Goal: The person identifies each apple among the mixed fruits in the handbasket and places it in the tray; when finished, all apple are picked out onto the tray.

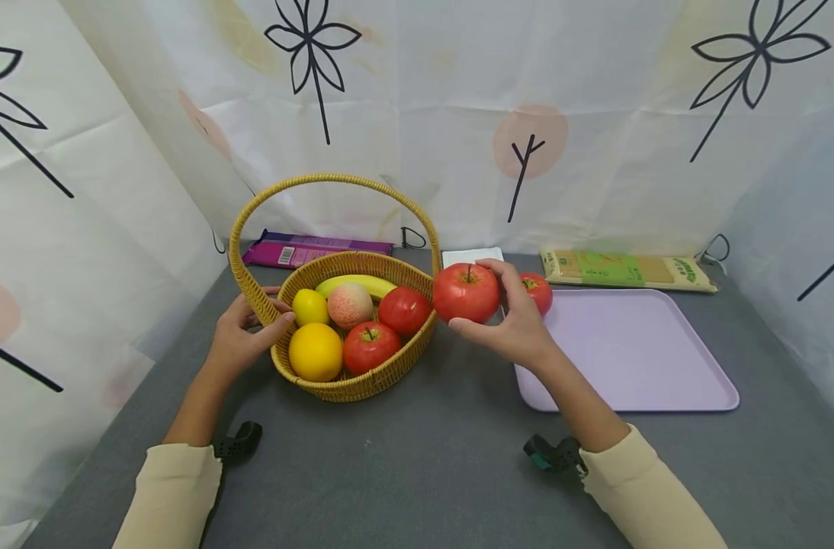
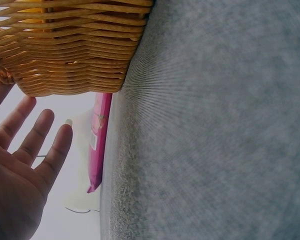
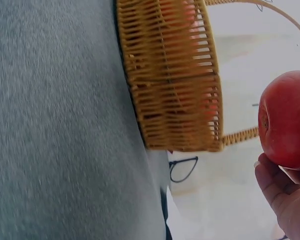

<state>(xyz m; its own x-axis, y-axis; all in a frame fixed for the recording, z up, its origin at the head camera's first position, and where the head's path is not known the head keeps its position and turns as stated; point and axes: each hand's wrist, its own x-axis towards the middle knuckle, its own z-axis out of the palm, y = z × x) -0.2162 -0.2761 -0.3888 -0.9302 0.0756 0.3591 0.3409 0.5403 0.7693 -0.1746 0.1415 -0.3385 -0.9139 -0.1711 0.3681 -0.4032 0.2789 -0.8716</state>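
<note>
A woven basket [image 1: 351, 390] holds a banana [image 1: 362, 284], a peach [image 1: 351, 305], a yellow lemon-like fruit [image 1: 310, 307], an orange [image 1: 315, 351] and two red fruits [image 1: 371, 347]. My left hand [image 1: 242, 335] pinches the foot of the basket's handle between thumb and index finger; its other fingers spread out straight in the left wrist view. Just right of the basket rim, my right hand [image 1: 513, 324] grips a red apple [image 1: 466, 293], raised above the table. The right wrist view shows that apple [image 3: 287, 120] beside the basket [image 3: 175, 85], fingers beneath it.
Behind my right hand is another red apple [image 1: 538, 293], partly hidden, near a lilac tray [image 1: 636, 351]. Along the back lie a purple packet [image 1: 307, 250], a white item [image 1: 470, 257] and a noodle-like packet [image 1: 626, 270], before a patterned curtain [image 1: 444, 152].
</note>
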